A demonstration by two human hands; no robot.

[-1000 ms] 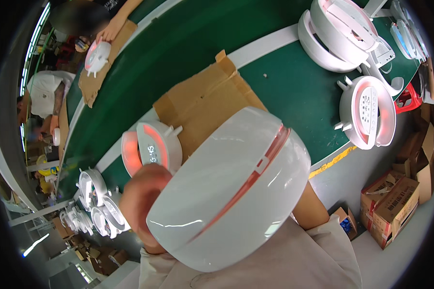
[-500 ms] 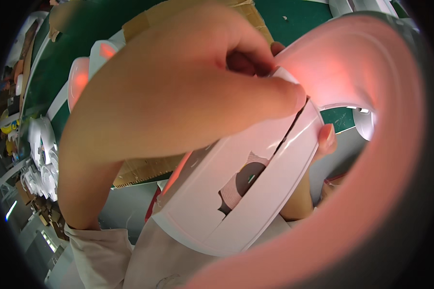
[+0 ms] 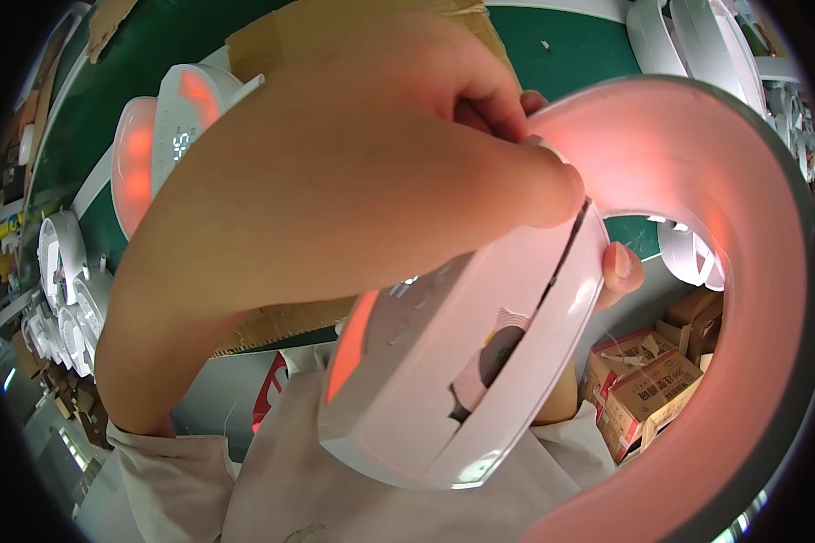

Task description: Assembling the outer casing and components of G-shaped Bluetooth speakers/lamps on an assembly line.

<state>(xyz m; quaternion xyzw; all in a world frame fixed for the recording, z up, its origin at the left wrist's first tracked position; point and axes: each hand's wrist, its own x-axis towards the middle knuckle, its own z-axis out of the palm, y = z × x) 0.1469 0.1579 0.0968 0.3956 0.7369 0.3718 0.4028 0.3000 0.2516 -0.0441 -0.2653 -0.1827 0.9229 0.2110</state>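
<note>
Filling most of the head view, the left hand is seen close to the camera, its fingers curled shut and its thumb pressed on the upper edge of a white round lamp housing. The housing is held up near the chest, tilted on edge, with a seam running down its rim and a round opening in its back where a pinkish part is seen. A strip of orange-red glow is seen along its left side. Of the right hand only one fingertip is seen, laid against the right edge of the housing; how far that hand is closed cannot be told, as the rest is hidden behind the housing. A wide pink-lit ring is curved around the right side of the picture, very near the lens. Far behind, a green table is seen with a sheet of brown cardboard on it. At far left, two glowing lamp units are stood on the table, and a row of white housings is lined up further left. Cardboard boxes are set on the floor at lower right.
</note>
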